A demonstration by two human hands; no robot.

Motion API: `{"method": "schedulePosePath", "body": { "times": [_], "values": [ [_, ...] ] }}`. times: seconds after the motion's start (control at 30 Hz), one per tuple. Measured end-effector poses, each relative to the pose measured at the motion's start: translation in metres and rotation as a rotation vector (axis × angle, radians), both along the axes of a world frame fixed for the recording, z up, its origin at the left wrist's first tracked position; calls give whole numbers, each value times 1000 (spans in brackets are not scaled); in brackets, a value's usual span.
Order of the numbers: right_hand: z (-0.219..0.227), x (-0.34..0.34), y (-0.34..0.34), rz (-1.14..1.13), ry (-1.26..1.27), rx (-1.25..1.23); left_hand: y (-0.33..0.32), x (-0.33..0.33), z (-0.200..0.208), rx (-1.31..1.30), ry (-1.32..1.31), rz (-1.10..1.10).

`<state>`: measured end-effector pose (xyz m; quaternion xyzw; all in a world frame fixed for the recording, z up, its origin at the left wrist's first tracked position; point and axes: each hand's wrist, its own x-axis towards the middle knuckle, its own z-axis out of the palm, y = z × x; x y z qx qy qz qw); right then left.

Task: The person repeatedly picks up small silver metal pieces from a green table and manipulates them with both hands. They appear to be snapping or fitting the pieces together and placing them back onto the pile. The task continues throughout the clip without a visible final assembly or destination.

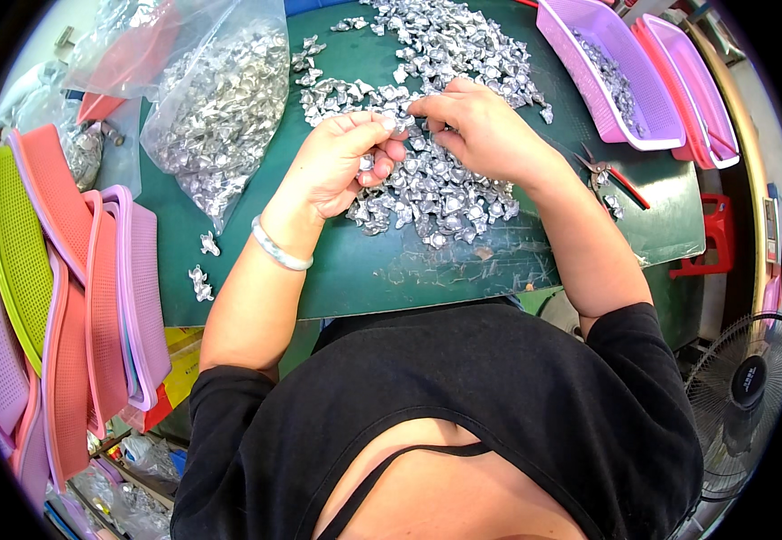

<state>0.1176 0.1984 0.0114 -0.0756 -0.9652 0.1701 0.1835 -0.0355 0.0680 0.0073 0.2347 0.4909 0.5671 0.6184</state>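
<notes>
My left hand (341,160) is closed, its thumb and forefinger pinching a small silvery metal casting (402,124). Another bit of metal (367,164) shows between its curled fingers. Just to the right, my right hand (488,133) has its fingers bent together, the tips close by the left fingertips; what they grip, if anything, is hidden. Both hands are over a large pile of small silvery castings (436,202) on the green table (346,288). The pile spreads to the table's far side.
A clear plastic bag of castings (224,108) stands at left, with two loose castings (200,283) nearer me. At right lie red-handled cutters (616,180) below a purple basket (620,99) holding castings. Stacked baskets (67,270) line the left edge; a fan (742,396) stands lower right.
</notes>
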Motion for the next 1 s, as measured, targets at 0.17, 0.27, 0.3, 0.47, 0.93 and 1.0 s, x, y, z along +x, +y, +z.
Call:
{"method": "schedulePosePath", "body": {
  "times": [0.17,0.27,0.3,0.47,0.93,1.0],
  "values": [
    [0,0,0,9,35,21,0,0,0,19,-14,-12],
    [-2,0,1,25,47,-17,-1,0,-3,44,35,8],
    [-2,1,2,31,49,-27,-1,1,-4,54,57,16],
    [-5,0,3,44,69,-16,0,2,-5,69,131,41],
    [-17,-11,-6,-75,69,-26,1,-15,-5,156,-150,125],
    [-17,-13,-8,-74,102,-60,1,-16,-7,148,-153,122]
  ]
}}
